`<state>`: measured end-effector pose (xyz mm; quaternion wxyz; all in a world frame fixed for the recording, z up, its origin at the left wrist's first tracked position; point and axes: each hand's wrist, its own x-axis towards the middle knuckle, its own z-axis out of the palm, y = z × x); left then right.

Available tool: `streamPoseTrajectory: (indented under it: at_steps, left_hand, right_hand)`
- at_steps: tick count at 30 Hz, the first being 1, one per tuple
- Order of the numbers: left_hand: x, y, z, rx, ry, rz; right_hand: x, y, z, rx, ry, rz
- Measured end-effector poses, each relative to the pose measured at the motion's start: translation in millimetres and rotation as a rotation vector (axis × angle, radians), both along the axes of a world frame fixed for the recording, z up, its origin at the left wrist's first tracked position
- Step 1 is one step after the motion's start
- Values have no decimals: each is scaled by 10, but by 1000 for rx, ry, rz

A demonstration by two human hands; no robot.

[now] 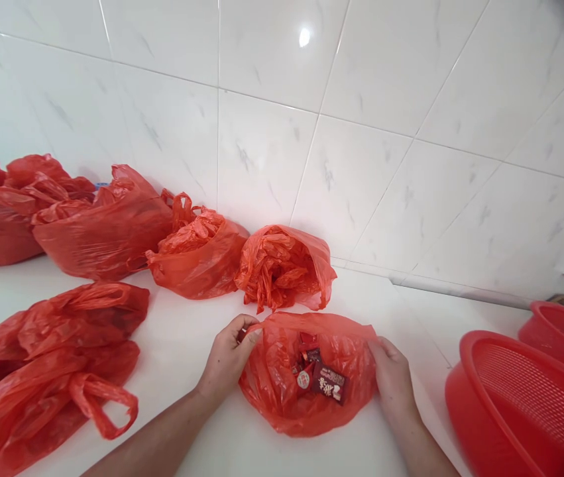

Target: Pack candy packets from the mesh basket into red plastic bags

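A red plastic bag (306,424) stands on the white table with its mouth spread wide. My left hand (226,354) pinches the rim at the left, thumb over the film. On the opposite side, my right hand (395,381) grips the rim; its fingertips are partly hidden by the plastic. Inside the bag lie a dark red packet with white lettering (330,383), a small item with a round pale label (303,379) and a few other small red and dark packets (310,344).
Several filled red plastic bags (107,232) line the tiled wall (266,152). Just behind my bag sits one stuffed with crumpled red bags (284,268). More red bags (53,371) lie at left. Red plastic baskets (480,397) stand at right.
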<state>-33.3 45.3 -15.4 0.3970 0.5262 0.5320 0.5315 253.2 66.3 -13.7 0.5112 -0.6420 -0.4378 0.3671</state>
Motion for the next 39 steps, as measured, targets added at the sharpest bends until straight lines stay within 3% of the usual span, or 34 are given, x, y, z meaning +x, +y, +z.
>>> streamPoseTrajectory:
  at_steps: [5,11,13,15,18,21,24,27,30,34,39]
  left_hand:
    - [8,-34,61,-21,83,-16]
    - [36,-204,94,-23,341,-138]
    - [11,-241,77,-68,326,-155]
    - [-35,-240,123,-125,183,-149]
    - [-104,-189,423,-75,-115,-65]
    - [-119,-149,949,52,-323,19]
    - [-67,-161,1450,207,-377,22]
    - [13,-201,1758,330,-292,19]
    - [76,-254,1910,395,-110,121]
    - [71,-309,2003,406,97,250]
    - [-3,-315,2019,371,423,234]
  right_hand:
    - [-24,29,32,-15,121,-10]
    - [-43,4,317,98,143,-40]
    - [-29,-7,431,133,173,-53]
    - [0,-9,552,167,199,-80]
    - [59,-9,781,275,313,-124]
    - [113,-49,1061,442,483,-127]
    - [141,-147,1298,546,502,-100]
    - [139,-254,1418,558,463,-87]
    - [129,-319,1457,547,445,-124]
    - [145,-337,1494,504,529,-171]
    - [141,-357,1511,304,775,27]
